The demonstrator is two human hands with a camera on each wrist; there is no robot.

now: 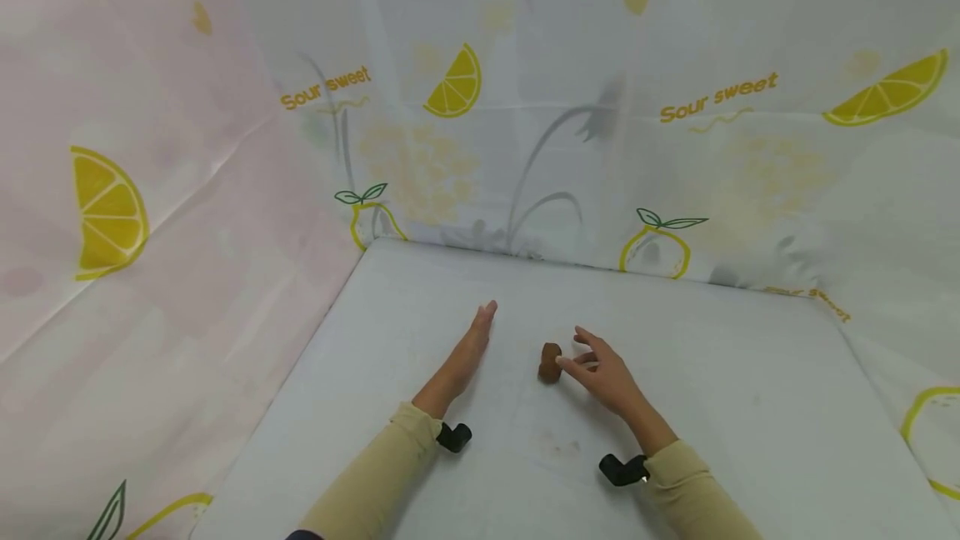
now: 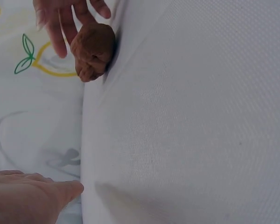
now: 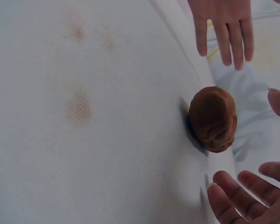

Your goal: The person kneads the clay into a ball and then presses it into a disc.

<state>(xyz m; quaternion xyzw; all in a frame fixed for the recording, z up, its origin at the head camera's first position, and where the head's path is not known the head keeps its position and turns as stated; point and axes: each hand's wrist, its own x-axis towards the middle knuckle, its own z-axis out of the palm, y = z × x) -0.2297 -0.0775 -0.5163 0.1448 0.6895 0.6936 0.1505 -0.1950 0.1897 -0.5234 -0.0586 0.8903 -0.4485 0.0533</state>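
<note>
A brown lump of what looks like modelling clay [image 1: 551, 363] sits on the white table, with an uneven, creased surface. My left hand [image 1: 461, 361] is held to the left of the lump, fingers straight and together, touching nothing. To the lump's right is my right hand [image 1: 606, 377], fingers spread and loosely bent. In the right wrist view a gap shows between the clay lump [image 3: 213, 119] and the right hand's fingers [image 3: 242, 198]. The left wrist view has the lump [image 2: 93, 50] near the top, in front of the right hand.
Faint brown smudges [image 1: 561, 445] mark the white tabletop [image 1: 720, 407] nearer to me. A lemon-print cloth [image 1: 525, 140] hangs behind the table and along its sides. Both wrists wear a black device [image 1: 621, 470].
</note>
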